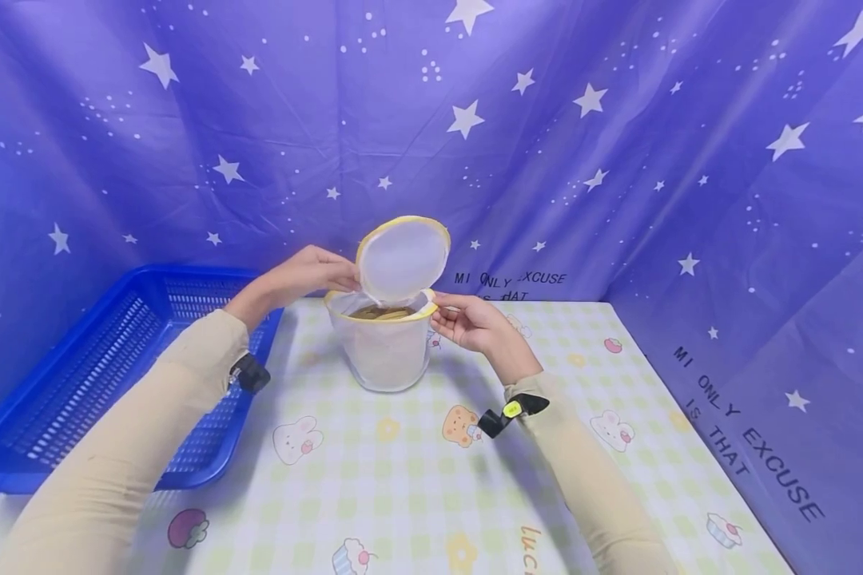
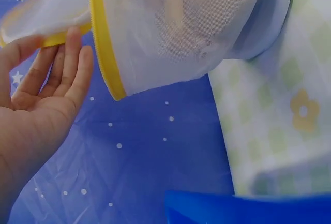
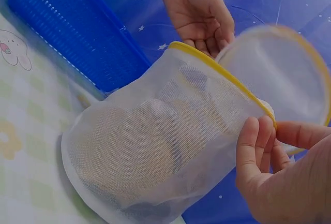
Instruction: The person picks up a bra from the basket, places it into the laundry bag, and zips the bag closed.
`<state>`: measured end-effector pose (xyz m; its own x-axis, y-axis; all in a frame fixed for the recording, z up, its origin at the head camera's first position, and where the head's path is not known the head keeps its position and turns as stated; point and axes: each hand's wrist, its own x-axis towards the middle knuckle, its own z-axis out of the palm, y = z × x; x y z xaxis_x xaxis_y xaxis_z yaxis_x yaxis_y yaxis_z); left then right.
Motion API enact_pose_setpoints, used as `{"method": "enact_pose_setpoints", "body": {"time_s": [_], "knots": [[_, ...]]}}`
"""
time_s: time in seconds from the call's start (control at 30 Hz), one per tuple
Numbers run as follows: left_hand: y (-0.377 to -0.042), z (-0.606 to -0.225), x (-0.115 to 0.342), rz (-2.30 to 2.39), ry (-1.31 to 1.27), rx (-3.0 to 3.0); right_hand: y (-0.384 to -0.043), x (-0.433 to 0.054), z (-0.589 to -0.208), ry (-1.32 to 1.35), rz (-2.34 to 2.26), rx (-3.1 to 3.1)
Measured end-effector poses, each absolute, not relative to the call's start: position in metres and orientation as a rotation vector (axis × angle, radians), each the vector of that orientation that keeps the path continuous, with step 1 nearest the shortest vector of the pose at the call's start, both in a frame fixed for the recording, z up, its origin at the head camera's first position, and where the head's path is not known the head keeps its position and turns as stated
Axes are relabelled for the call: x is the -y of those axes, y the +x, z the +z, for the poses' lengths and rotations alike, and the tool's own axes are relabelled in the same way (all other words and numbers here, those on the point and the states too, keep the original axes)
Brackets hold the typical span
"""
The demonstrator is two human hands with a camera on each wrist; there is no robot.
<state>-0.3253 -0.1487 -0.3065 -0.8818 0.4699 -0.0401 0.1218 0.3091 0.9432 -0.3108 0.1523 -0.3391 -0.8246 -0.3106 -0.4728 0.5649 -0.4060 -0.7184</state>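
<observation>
A white mesh bag [image 1: 384, 355] with yellow zip trim stands upright on the table, its round lid [image 1: 406, 259] tilted up over the opening. Brownish contents [image 1: 383, 313] show just inside the mouth; their kind is unclear. At the lid's edge, my left hand [image 1: 309, 271] pinches the yellow trim between thumb and fingers, as the left wrist view shows on the lid [image 2: 57, 12]. Across from it, my right hand [image 1: 475, 323] pinches the yellow rim [image 3: 232, 79] of the bag's mouth. Through the mesh [image 3: 139, 146], a pale brown bulk shows in the right wrist view.
A blue plastic basket [image 1: 240, 415] with slotted walls stands to the left, beneath my left forearm. A checked cloth with cartoon prints covers the table [image 1: 388, 495]. Purple star-printed curtains [image 1: 403, 104] hang close behind the bag and along the right side.
</observation>
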Motion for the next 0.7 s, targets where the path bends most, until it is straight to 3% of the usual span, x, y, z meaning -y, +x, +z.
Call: {"method": "enact_pose_setpoints", "body": {"time_s": [0.47,0.7], "knots": [[-0.3282,-0.3122,0.1403,1.579,0.582,-2.511,-0.3115,-0.1508,-0.3379,0.344,-2.237,-1.278],[-0.3284,-0.3072,0.1399,1.507,0.726,-2.756,-0.3157,-0.1511,-0.3359,0.349,-2.241,-1.294]]}}
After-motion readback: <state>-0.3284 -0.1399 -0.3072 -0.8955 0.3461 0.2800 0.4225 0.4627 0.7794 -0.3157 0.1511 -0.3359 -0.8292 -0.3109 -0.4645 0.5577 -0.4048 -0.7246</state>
